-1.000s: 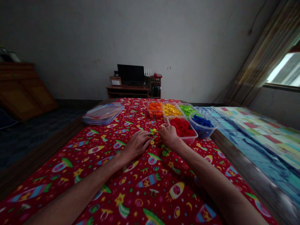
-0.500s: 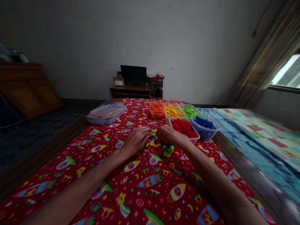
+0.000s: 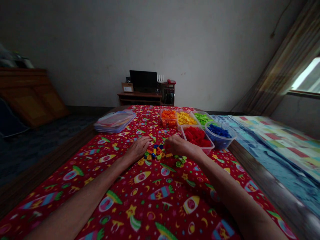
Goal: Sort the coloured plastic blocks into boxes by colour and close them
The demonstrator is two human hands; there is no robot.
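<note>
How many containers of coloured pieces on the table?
5. Back row, left to right: orange-piece container, yellow-piece container, green-piece container. Nearer: red-piece container, with blue-piece container to its right. No sign of another hidden.

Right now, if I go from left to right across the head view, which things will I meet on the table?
Stack of plastic lids → main cluster of loose coloured pieces → boxed yellow pieces → boxed green pieces → blue pieces in the round tub.
</note>
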